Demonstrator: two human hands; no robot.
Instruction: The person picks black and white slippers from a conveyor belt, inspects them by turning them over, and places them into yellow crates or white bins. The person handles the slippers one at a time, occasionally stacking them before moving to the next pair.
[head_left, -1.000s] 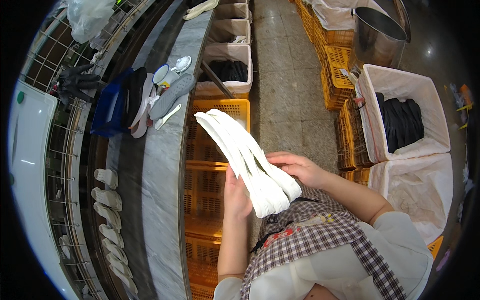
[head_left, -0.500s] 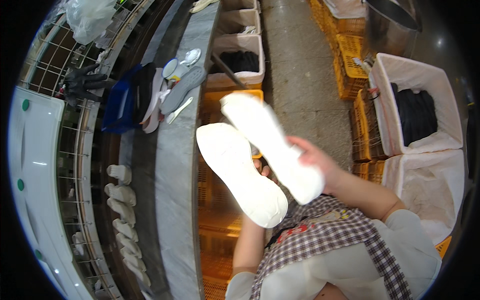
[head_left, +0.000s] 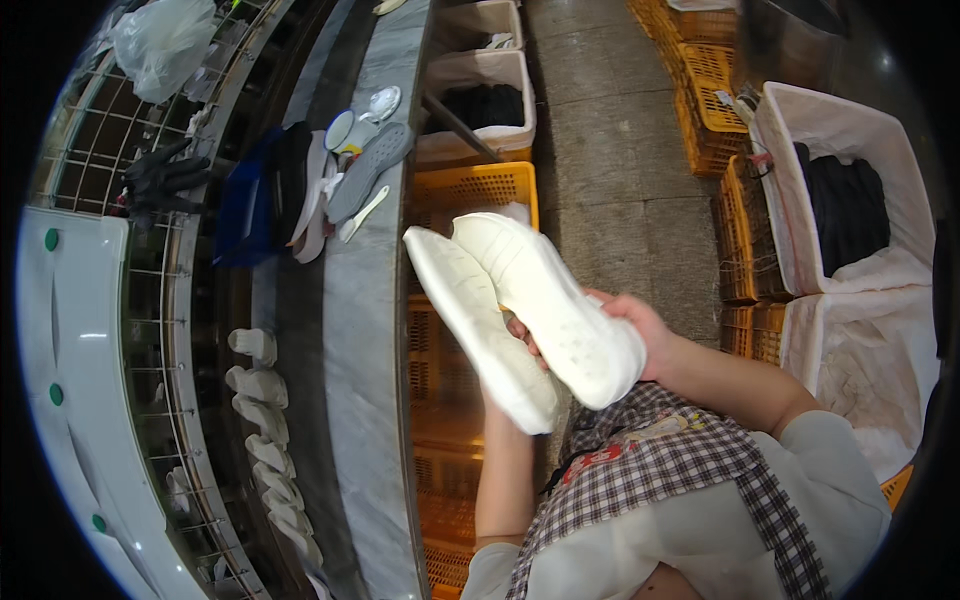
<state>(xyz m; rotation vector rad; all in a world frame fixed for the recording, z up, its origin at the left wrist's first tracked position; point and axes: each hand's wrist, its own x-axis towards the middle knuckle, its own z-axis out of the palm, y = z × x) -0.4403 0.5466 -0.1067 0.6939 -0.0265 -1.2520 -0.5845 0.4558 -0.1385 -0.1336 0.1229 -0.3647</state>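
Note:
I hold a pair of off-white shoe soles in front of my apron, side by side and close together. The left sole [head_left: 468, 318] is tilted so that its side wall and part of its face show. My left hand [head_left: 527, 338] is closed on it from behind, with only some fingers showing between the two soles. The right sole [head_left: 552, 305] turns a broad face with small marks near the heel end upward. My right hand [head_left: 642, 332] grips its edge near that heel end, fingers wrapped behind it.
On the grey stone bench [head_left: 365, 400] lie a grey sole [head_left: 370, 172], a small white brush [head_left: 365, 213] and a blue bin [head_left: 245, 205]. Several pale soles [head_left: 262, 385] line the recess at left. Orange crates [head_left: 470, 190] stand beside the bench. A lined bin [head_left: 905, 200] holds dark pieces at right.
Both soles have been rotated in my hands. The left one has gone from nearly flat-on to tilted, and the right one has swung lower and shows a broader face.

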